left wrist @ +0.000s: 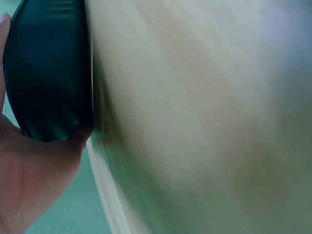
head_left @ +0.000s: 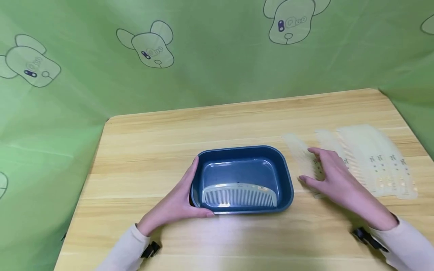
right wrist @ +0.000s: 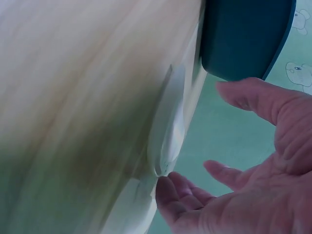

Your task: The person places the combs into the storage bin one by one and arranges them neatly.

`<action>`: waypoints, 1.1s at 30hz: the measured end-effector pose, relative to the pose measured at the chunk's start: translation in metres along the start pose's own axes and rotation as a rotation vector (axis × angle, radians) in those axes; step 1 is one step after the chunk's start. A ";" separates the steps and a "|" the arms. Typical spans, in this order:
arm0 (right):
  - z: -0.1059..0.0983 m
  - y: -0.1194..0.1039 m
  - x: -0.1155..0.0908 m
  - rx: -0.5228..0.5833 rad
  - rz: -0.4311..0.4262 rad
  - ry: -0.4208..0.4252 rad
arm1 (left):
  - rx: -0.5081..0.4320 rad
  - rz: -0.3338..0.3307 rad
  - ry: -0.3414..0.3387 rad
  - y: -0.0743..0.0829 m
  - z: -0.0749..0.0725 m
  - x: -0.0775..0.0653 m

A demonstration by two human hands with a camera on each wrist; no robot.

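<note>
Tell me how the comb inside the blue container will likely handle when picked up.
The comb looks like flat, translucent plastic, so it should be light and fairly stiff. Its fine teeth might snap if bent. Its shiny surface may feel slippery.

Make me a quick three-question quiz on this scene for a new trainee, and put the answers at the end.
1. Which hand holds the blue tray?
2. True or false: in the head view, the comb inside lies along the far wall.
3. In the head view, the other combs are where, relative to the tray: A left, B right, C directly beyond?

Key:
1. The left hand.
2. False; it lies along the near side.
3. B.
</note>
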State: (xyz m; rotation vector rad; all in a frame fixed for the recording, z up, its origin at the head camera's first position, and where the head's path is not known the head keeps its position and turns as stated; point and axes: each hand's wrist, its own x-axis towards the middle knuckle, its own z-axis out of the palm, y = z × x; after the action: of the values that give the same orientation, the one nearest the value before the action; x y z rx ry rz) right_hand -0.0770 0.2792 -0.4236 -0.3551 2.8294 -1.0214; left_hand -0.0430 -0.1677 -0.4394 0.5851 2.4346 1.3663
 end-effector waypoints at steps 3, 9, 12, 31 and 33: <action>0.001 0.003 0.000 -0.021 0.018 -0.021 | 0.007 -0.006 -0.003 -0.001 0.000 0.000; -0.001 0.005 0.001 -0.079 0.061 -0.062 | 0.011 -0.007 -0.003 0.000 -0.001 0.000; -0.002 0.004 0.002 -0.096 0.086 -0.094 | 0.002 -0.003 -0.001 0.001 -0.001 0.000; -0.012 0.014 -0.004 0.042 -0.036 -0.057 | 0.003 -0.007 0.001 -0.001 0.001 -0.001; -0.012 0.013 -0.005 0.075 -0.062 -0.026 | 0.008 -0.014 0.004 -0.002 0.001 -0.002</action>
State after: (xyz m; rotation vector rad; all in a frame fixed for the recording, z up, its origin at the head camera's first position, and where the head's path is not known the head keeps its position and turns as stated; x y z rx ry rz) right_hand -0.0764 0.2982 -0.4226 -0.4479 2.7638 -1.1229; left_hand -0.0412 -0.1686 -0.4411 0.5664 2.4439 1.3540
